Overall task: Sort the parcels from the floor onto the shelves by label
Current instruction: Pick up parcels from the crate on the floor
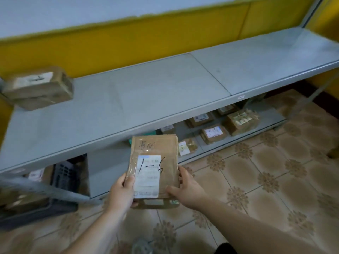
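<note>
Head view: a flat brown parcel (pixel 154 162) was held up in both hands, in the near middle of the scene, above the tiled floor (pixel 256 180) and just in front of the shelving. The left hand (pixel 122 192) gripped its near left corner, thumb pressed on top and the other fingers curled beneath. The right hand (pixel 187 187) gripped the near right corner, thumb lying along the top and fingers wrapped round the right edge. A white label (pixel 147 176) on the parcel's top face carried black handwritten marks that ran off onto the brown wrapping, and more handwriting sat near its far edge. Something else brown showed under the parcel's near edge; what it was could not be told.

Beyond the parcel ran a grey upper shelf (pixel 128 99), backed by a yellow wall (pixel 128 39). At its far left end sat a stack of two brown boxes (pixel 39 87), the top one with a white label. On the lower shelf (pixel 244 139), to the right, lay several small labelled parcels (pixel 213 134). A dark plastic crate (pixel 66 173) stood under the upper shelf at the left.
</note>
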